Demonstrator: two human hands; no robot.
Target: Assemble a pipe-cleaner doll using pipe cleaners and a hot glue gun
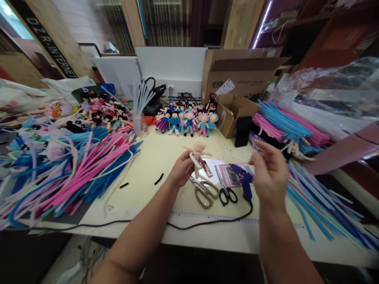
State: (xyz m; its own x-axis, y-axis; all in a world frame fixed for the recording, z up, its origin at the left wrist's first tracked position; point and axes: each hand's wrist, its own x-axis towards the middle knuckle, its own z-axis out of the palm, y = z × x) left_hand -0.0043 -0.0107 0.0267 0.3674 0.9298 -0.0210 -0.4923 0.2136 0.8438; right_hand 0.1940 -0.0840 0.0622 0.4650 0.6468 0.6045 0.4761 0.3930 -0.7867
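Note:
My left hand (184,169) is closed round the lower body of a small peach pipe-cleaner doll (200,146), its round head up and thin arms out to the sides. A white pipe-cleaner strip (194,161) runs down the doll's front. My right hand (271,165) is raised to the right, apart from the doll, fingers curled in a pinch; blur hides whatever is between them. Below the hands lie beige-handled scissors (205,193), black-handled scissors (227,192) and a blue glue gun (245,183) with its black cord.
Piles of pipe cleaners lie at left (85,165) and right (314,205). Finished dolls (189,122) stand at the back, beside cardboard boxes (237,79). A black phone-like slab (242,131) leans there. Two short black pieces (159,179) lie on the table; the cord (204,228) crosses its front.

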